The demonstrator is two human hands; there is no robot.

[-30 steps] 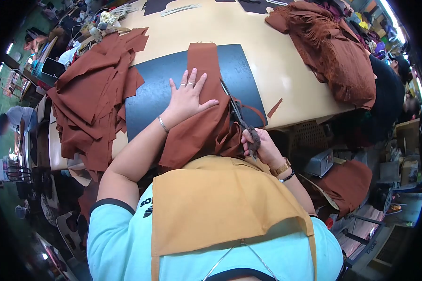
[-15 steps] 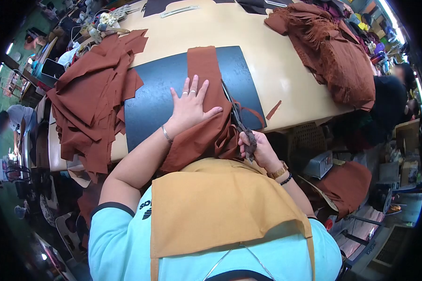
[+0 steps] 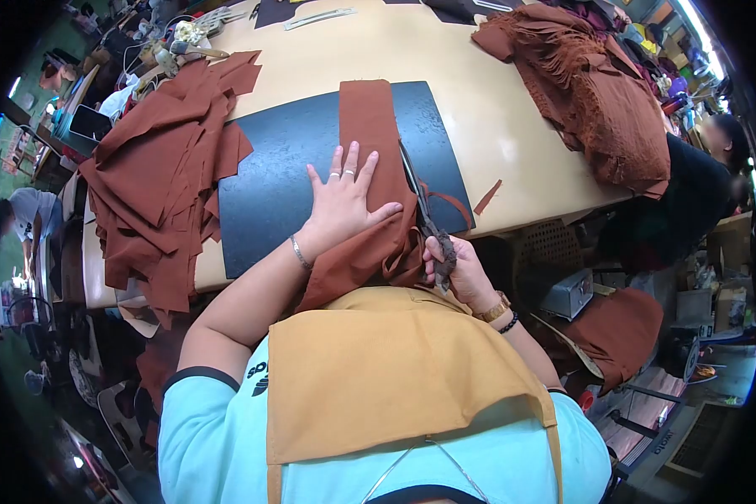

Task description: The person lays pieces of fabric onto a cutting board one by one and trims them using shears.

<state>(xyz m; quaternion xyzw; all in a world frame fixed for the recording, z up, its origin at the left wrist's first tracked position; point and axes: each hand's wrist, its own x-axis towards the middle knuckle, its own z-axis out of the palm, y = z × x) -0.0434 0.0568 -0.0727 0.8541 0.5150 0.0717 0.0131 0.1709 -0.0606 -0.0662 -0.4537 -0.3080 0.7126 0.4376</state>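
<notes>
My left hand [image 3: 343,197] lies flat with fingers spread on a strip of rust-brown cloth [image 3: 368,113]. The cloth rests on a dark cutting mat [image 3: 269,151], and its near end bunches up at the table edge against my apron [image 3: 403,378]. My right hand [image 3: 466,273] is closed round the wrapped handles of a pair of scissors [image 3: 420,189]. The scissor blades point away from me along the cloth's right edge. A thin offcut [image 3: 452,204] curls beside the blades.
Rust-brown cloth pieces [image 3: 155,168] are heaped at the left of the table. A frayed bundle [image 3: 601,109] of similar cloth lies at the right. A small scrap [image 3: 488,196] sits right of the mat. Another person [image 3: 34,214] is at far left, another [image 3: 689,185] at right.
My left hand has slid slightly towards me, still flat on the cloth. The cloth strip has shifted a little to the right. The scissors stay along its edge in my right hand.
</notes>
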